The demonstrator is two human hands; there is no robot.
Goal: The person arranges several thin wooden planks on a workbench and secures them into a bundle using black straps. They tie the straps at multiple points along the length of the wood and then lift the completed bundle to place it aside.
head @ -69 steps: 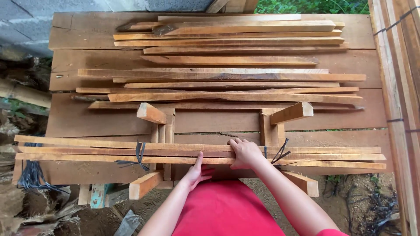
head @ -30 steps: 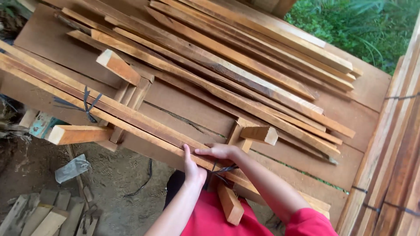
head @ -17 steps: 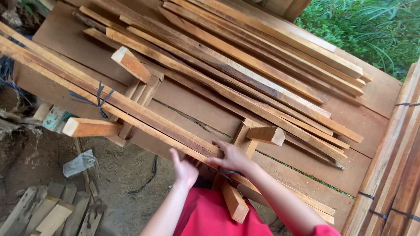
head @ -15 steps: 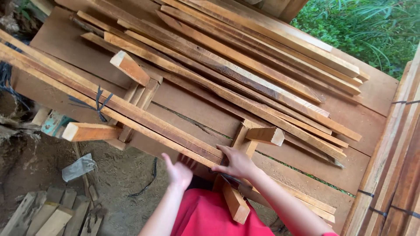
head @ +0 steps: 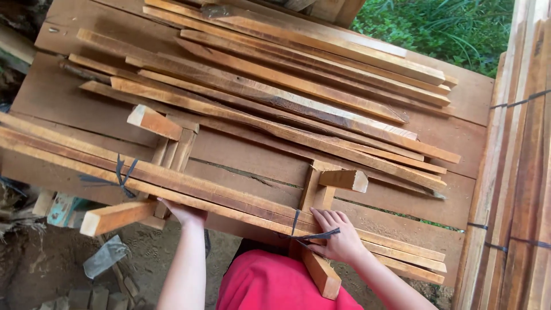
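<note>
The tied bundle of slats (head: 229, 192) lies along the near edge of the surface (head: 470, 132). It looks long, stiff and fairly heavy. The right hand (head: 338, 238) lies flat by its strap (head: 313, 234); the left hand (head: 185, 211) cups underneath, best gripped near both straps.

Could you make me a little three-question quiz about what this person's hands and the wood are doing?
1. True or false: the right hand rests on top of the bundle of long slats.
2. Where is the left hand? A) under the bundle's near edge B) on the loose slats farther back
3. What colour is the strap tied around the bundle?

Key: 1 true; 2 A; 3 dark, black or grey.
</note>
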